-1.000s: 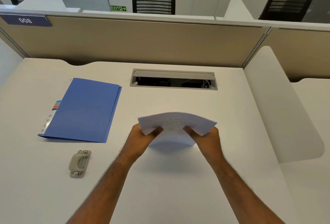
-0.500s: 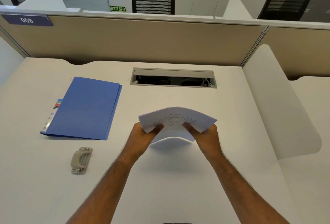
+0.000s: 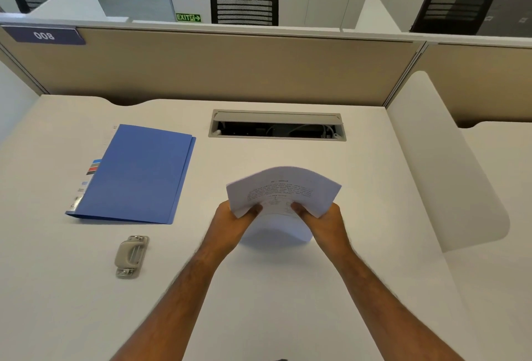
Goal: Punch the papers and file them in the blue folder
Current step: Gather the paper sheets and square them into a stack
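A stack of printed white papers (image 3: 283,189) is held above the middle of the desk, bowed upward, with its lower part curling toward the desk. My left hand (image 3: 231,224) grips its left edge and my right hand (image 3: 325,222) grips its right edge. The blue folder (image 3: 138,173) lies closed and flat at the left of the desk, coloured tabs showing along its left side. A beige hole punch (image 3: 131,255) rests on the desk in front of the folder, apart from both hands.
A white desk (image 3: 259,303) is bounded by a tan partition (image 3: 230,70) at the back and a white divider (image 3: 449,165) on the right. An open cable tray (image 3: 277,126) sits behind the papers. Black chairs stand beyond the partition.
Both hands have lifted the papers slightly and tilted the top sheet toward me, so the printed text shows more. The folder and punch have not moved.
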Available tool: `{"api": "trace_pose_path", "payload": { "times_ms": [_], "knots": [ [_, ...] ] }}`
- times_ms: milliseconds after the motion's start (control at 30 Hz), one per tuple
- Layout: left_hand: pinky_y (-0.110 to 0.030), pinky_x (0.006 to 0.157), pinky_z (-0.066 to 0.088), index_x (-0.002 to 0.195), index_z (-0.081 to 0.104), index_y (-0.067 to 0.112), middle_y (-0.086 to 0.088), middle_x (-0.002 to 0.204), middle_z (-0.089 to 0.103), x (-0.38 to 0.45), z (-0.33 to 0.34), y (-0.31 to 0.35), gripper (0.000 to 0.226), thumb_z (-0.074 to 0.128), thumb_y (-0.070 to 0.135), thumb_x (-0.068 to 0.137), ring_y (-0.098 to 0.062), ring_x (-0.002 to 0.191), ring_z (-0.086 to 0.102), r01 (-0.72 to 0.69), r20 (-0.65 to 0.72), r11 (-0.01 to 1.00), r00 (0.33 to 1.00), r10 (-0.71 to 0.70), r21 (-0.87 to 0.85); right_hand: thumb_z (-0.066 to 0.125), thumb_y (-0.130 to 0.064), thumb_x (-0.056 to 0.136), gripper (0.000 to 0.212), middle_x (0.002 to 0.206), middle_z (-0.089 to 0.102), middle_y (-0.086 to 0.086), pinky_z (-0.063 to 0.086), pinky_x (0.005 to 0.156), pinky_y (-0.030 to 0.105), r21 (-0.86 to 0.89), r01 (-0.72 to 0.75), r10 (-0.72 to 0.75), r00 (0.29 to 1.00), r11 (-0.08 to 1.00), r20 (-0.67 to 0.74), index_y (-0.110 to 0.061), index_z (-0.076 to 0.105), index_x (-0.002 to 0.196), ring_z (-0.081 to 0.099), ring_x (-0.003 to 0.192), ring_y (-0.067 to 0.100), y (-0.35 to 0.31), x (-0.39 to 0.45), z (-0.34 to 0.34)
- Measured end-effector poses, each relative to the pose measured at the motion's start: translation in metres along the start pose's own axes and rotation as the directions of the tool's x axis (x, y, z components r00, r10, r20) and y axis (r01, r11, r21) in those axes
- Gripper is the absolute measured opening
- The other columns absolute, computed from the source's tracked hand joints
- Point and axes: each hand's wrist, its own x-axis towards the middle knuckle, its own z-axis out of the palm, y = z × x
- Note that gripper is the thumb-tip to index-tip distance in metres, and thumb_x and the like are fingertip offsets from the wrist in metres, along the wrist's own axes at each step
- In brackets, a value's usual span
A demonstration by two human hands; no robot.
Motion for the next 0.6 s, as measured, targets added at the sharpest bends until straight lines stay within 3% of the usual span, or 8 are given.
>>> {"api": "trace_pose_path", "payload": {
  "times_ms": [67, 233, 467, 600],
  "knots": [
    [-0.038, 0.096, 0.061, 0.136, 0.061, 0.039, 0.013, 0.120, 0.073, -0.002, 0.001, -0.004, 0.041, 0.072, 0.030, 0.097, -0.016, 0.109, 0.070, 0.006, 0.011, 1.000, 1.000, -0.007, 0.018, 0.080, -0.028, 0.090, 0.033, 0.107, 0.078, -0.012, 0.064, 0.084, 0.034, 0.000, -0.008, 0.008, 1.000, 1.000, 0.011, -0.031, 0.070, 0.122, 0.074, 0.099, 0.012, 0.006, -0.003, 0.000],
    [-0.038, 0.097, 0.058, 0.138, 0.061, 0.037, 0.013, 0.123, 0.072, -0.004, 0.001, -0.010, 0.042, 0.071, 0.029, 0.098, -0.016, 0.111, 0.068, 0.026, 0.018, 0.998, 0.999, -0.027, 0.049, 0.079, -0.026, 0.092, 0.033, 0.107, 0.078, -0.014, 0.061, 0.081, 0.024, 0.007, -0.001, 0.001, 1.000, 1.000, 0.010, -0.028, 0.070, 0.124, 0.073, 0.099, 0.008, 0.008, -0.006, -0.001],
    [-0.039, 0.096, 0.059, 0.139, 0.061, 0.031, 0.010, 0.122, 0.071, -0.004, 0.000, -0.014, 0.042, 0.068, 0.034, 0.098, -0.017, 0.107, 0.069, 0.026, 0.008, 0.997, 1.000, -0.026, 0.077, 0.078, -0.021, 0.092, 0.031, 0.102, 0.076, -0.017, 0.060, 0.076, 0.018, 0.021, 0.004, -0.004, 1.000, 1.000, 0.001, -0.039, 0.066, 0.115, 0.072, 0.097, 0.006, 0.008, -0.006, -0.002],
    [-0.037, 0.094, 0.060, 0.137, 0.060, 0.033, 0.012, 0.119, 0.070, -0.005, 0.002, -0.012, 0.038, 0.067, 0.031, 0.100, -0.014, 0.104, 0.069, 0.024, 0.024, 0.996, 0.999, -0.026, 0.090, 0.079, -0.020, 0.092, 0.034, 0.111, 0.077, -0.011, 0.062, 0.080, 0.024, 0.020, -0.029, 0.029, 0.999, 0.999, 0.012, -0.031, 0.068, 0.122, 0.074, 0.099, 0.009, 0.016, -0.007, 0.000]
  ]
}}
